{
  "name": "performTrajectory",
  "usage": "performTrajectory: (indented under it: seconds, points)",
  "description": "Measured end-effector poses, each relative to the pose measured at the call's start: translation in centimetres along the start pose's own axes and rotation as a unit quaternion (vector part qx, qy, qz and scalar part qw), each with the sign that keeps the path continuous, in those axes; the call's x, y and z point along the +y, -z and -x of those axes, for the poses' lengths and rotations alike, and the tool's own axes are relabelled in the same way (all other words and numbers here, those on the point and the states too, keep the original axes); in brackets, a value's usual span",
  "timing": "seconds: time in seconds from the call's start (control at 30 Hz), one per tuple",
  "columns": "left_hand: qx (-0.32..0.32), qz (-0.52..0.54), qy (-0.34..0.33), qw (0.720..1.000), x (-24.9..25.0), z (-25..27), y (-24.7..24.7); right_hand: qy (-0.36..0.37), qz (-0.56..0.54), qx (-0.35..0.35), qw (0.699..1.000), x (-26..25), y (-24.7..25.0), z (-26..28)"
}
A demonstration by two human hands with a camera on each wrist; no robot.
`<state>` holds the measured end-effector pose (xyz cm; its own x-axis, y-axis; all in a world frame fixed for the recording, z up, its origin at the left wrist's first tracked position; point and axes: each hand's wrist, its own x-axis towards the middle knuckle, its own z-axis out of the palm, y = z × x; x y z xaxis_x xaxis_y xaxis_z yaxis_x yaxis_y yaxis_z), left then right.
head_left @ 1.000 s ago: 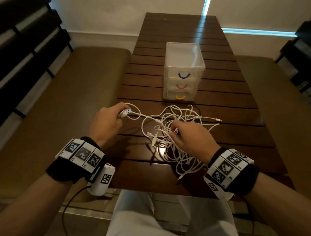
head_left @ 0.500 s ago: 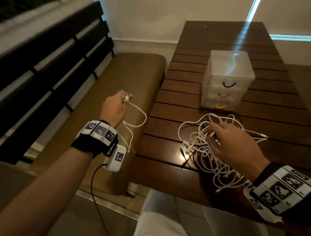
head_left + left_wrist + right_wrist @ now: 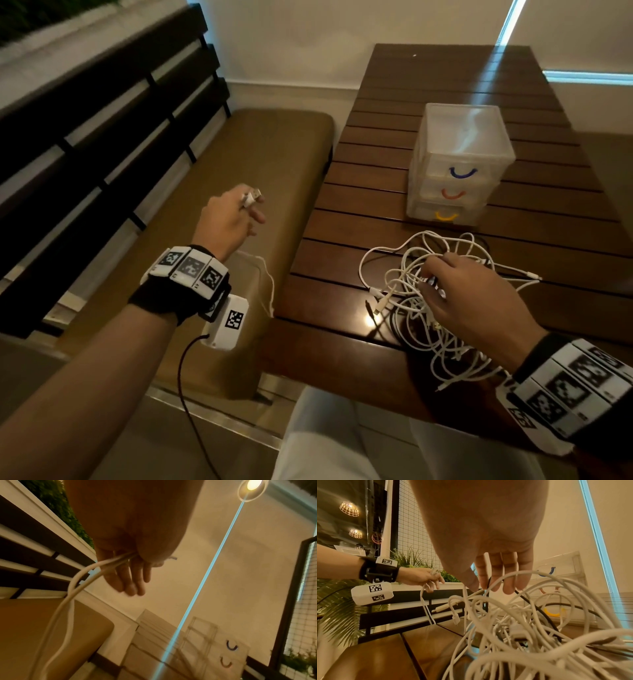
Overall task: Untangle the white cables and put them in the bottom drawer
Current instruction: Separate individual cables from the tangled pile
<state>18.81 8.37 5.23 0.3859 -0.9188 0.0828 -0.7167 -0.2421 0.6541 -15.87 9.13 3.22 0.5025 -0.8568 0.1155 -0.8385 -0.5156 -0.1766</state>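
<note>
A tangle of white cables [image 3: 409, 291] lies on the dark slatted table [image 3: 342, 192], with a black cable [image 3: 532, 605] running through it. My right hand [image 3: 469, 298] sits on the tangle, thumb and index finger pinching strands [image 3: 522, 628]. My left hand [image 3: 229, 219] is raised over the bench, left of the table. It pinches one white cable [image 3: 269, 287] near its USB plug [image 3: 252, 198], and the rest hangs in a loop [image 3: 68, 601] clear of the tangle. The clear drawer unit [image 3: 459, 150] stands beyond the tangle. Its bottom drawer, with a yellow handle [image 3: 445, 216], is closed.
A brown cushioned bench [image 3: 212, 212] with a dark slatted back [image 3: 102, 137] runs along the table's left side. A wall stands behind the table's far end. Plants [image 3: 412, 559] and a wire grid panel sit behind the bench. My knees are under the table's near edge.
My left hand has drawn one white cable out of the tangle, moving left off the table and up over the bench. My right hand has stayed on the tangle.
</note>
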Motion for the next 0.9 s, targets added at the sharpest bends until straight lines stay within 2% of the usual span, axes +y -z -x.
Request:
performTrajectory:
  seconds: [0.13,0.2,0.33,0.5,0.57,0.73,0.9]
  points:
    - [0.035,0.029,-0.076,0.996,3.7,0.2,1.0,-0.019,0.009,-0.009,1.000,0.0,0.4,-0.1]
    - [0.019,0.042,-0.087,0.995,5.5,0.7,0.8,-0.022,0.010,0.002,1.000,-0.1,0.5,-0.2]
    - [-0.107,0.015,-0.090,0.990,7.7,3.6,-1.8,-0.008,-0.027,0.037,0.999,-0.7,0.8,-0.4]
    - [-0.225,-0.097,-0.175,0.953,9.1,7.1,-6.4,0.050,-0.178,0.038,0.982,-2.7,1.9,-0.8]
    - [-0.236,-0.112,-0.196,0.945,9.5,7.4,-7.4,0.073,-0.219,0.024,0.973,-3.4,2.1,-1.0]
    - [-0.238,-0.099,-0.188,0.948,9.8,7.9,-7.7,0.073,-0.279,0.043,0.957,-3.3,1.6,-1.4]
    - [-0.234,-0.163,-0.230,0.930,9.1,8.3,-8.4,0.067,-0.345,0.061,0.934,-4.6,1.7,-1.2]
